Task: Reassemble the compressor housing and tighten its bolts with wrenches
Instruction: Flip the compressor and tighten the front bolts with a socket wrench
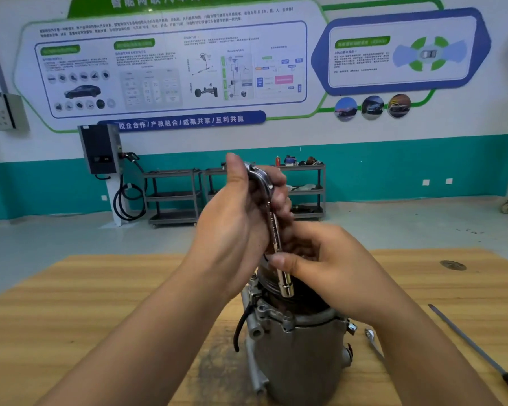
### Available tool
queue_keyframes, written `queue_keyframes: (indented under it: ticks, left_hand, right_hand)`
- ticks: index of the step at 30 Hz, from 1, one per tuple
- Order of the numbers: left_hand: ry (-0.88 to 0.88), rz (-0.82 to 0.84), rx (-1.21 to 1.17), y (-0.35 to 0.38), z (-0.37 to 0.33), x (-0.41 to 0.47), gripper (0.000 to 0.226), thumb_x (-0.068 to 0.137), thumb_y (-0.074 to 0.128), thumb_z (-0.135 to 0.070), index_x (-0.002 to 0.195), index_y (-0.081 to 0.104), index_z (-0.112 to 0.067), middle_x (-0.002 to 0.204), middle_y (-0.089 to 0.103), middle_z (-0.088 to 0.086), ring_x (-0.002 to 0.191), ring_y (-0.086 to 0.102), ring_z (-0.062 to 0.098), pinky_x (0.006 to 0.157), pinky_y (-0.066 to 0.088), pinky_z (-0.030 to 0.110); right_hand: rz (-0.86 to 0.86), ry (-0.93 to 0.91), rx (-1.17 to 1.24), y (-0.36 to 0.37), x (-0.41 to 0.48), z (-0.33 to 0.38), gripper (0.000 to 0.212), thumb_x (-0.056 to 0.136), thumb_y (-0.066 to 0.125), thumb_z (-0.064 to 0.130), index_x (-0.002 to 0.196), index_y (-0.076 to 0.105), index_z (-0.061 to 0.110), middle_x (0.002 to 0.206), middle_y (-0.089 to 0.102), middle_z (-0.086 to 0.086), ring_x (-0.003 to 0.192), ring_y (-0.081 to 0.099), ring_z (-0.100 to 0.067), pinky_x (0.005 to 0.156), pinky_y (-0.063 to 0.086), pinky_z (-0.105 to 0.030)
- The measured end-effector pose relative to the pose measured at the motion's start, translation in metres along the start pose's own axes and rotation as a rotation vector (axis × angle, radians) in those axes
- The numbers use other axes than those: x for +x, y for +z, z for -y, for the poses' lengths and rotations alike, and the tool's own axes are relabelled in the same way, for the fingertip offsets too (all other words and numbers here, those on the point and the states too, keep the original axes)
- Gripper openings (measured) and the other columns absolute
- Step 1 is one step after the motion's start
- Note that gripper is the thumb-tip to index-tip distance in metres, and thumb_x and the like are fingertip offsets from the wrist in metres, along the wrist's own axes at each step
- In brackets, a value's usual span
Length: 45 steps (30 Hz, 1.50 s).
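Note:
The grey metal compressor housing (299,350) stands upright on the wooden table (85,288), its top open and dark inside. Above it I hold a chrome socket wrench (274,227) nearly vertical, its socket end (286,285) pointing down just over the housing's rim. My left hand (235,230) grips the wrench's upper bent handle. My right hand (326,265) pinches the shaft lower down, thumb across it. A black cable (242,326) hangs down the housing's left side.
A second wrench (371,339) lies on the table right of the housing, partly under my right forearm. A long screwdriver with a yellow handle (478,350) lies at the right edge. Grey shelf carts (173,197) and a wall charger (100,149) stand across the floor.

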<state>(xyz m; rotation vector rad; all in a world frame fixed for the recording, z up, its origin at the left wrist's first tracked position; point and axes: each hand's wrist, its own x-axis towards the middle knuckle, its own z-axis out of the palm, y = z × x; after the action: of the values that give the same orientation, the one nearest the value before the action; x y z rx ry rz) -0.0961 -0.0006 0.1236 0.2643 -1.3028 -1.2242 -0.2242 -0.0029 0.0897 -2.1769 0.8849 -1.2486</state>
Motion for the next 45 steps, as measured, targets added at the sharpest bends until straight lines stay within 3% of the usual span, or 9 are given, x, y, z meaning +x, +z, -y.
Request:
queue_keyframes:
  ticks: [4, 7, 13, 18, 24, 28, 36, 40, 45]
  left_hand:
    - [0.018, 0.035, 0.745, -0.046, 0.008, -0.029, 0.066, 0.067, 0.05, -0.076, 0.12, 0.05, -0.037, 0.11, 0.065, -0.02, 0.111, 0.056, -0.003, 0.096, 0.046, 0.023]
    - [-0.412, 0.17, 1.006, -0.082, 0.027, -0.053, 0.111, 0.043, 0.069, -0.08, 0.133, 0.006, -0.06, 0.139, 0.03, -0.028, 0.131, 0.027, -0.004, 0.105, 0.028, 0.021]
    - [-0.434, 0.044, 1.003, -0.097, 0.072, -0.066, 0.132, 0.043, 0.083, -0.064, 0.143, -0.001, -0.047, 0.143, 0.032, -0.02, 0.134, 0.032, 0.002, 0.113, 0.027, 0.028]
    - [-0.326, -0.089, 1.034, -0.086, 0.093, -0.074, 0.141, 0.033, 0.081, -0.07, 0.145, -0.002, -0.044, 0.123, 0.015, -0.043, 0.123, 0.019, -0.011, 0.102, 0.02, 0.014]
    - [-0.187, -0.266, 1.126, -0.065, 0.108, -0.08, 0.109, 0.036, 0.08, -0.063, 0.123, 0.015, -0.052, 0.109, 0.022, -0.033, 0.111, 0.022, -0.003, 0.092, 0.026, 0.019]
    - [-0.192, -0.383, 1.155, -0.054, 0.117, -0.084, 0.123, 0.039, 0.077, -0.065, 0.142, 0.015, -0.035, 0.119, 0.02, -0.02, 0.118, 0.016, -0.002, 0.102, 0.024, 0.024]
    - [-0.251, -0.148, 0.94, -0.109, 0.071, -0.083, 0.087, 0.053, 0.051, -0.089, 0.13, 0.038, -0.052, 0.127, 0.047, -0.033, 0.12, 0.042, -0.012, 0.097, 0.033, 0.017]
    - [-0.339, -0.393, 1.068, -0.15, 0.092, -0.045, 0.03, 0.095, 0.04, -0.046, 0.111, 0.059, -0.03, 0.118, 0.062, -0.006, 0.111, 0.056, 0.014, 0.091, 0.045, 0.035]
    - [-0.542, -0.449, 1.431, -0.206, 0.13, -0.016, 0.028, 0.096, 0.047, -0.011, 0.119, 0.063, -0.017, 0.12, 0.062, 0.01, 0.104, 0.061, 0.026, 0.079, 0.047, 0.033]
  right_hand:
    - [-0.019, 0.029, 0.001, -0.005, -0.003, -0.002, 0.009, 0.086, 0.062, 0.016, 0.084, 0.065, 0.024, 0.08, 0.07, 0.007, 0.075, 0.066, -0.004, 0.066, 0.051, -0.022]
    - [-0.059, 0.062, 0.072, -0.009, -0.003, -0.003, 0.009, 0.088, 0.06, 0.018, 0.083, 0.064, 0.024, 0.077, 0.071, 0.009, 0.071, 0.066, -0.002, 0.052, 0.043, -0.009]
    - [-0.049, 0.093, 0.089, -0.012, -0.002, -0.007, 0.008, 0.088, 0.06, 0.022, 0.083, 0.065, 0.025, 0.078, 0.071, 0.008, 0.071, 0.067, -0.004, 0.059, 0.048, -0.012]
    - [-0.055, 0.099, 0.137, -0.014, 0.0, -0.01, 0.006, 0.087, 0.06, 0.022, 0.083, 0.064, 0.025, 0.075, 0.07, 0.006, 0.068, 0.066, -0.002, 0.055, 0.046, -0.012]
    - [-0.071, 0.081, 0.133, -0.01, 0.001, -0.012, 0.004, 0.087, 0.06, 0.019, 0.086, 0.061, 0.023, 0.077, 0.068, 0.002, 0.069, 0.065, -0.005, 0.059, 0.048, -0.013]
    - [-0.072, 0.067, 0.132, -0.006, 0.001, -0.014, 0.006, 0.087, 0.06, 0.017, 0.086, 0.061, 0.023, 0.078, 0.067, -0.001, 0.073, 0.066, -0.008, 0.064, 0.051, -0.017]
    - [-0.106, 0.089, 0.1, -0.006, 0.003, -0.02, 0.002, 0.088, 0.059, 0.021, 0.088, 0.06, 0.022, 0.078, 0.066, 0.004, 0.077, 0.066, -0.011, 0.08, 0.055, -0.043]
    - [-0.113, 0.116, 0.087, -0.007, 0.002, -0.019, 0.003, 0.088, 0.059, 0.024, 0.088, 0.06, 0.022, 0.078, 0.066, 0.003, 0.079, 0.066, -0.013, 0.08, 0.054, -0.046]
    - [-0.076, 0.133, 0.103, -0.009, 0.0, -0.018, 0.003, 0.089, 0.058, 0.021, 0.09, 0.06, 0.018, 0.08, 0.067, -0.004, 0.072, 0.065, -0.007, 0.074, 0.054, -0.034]
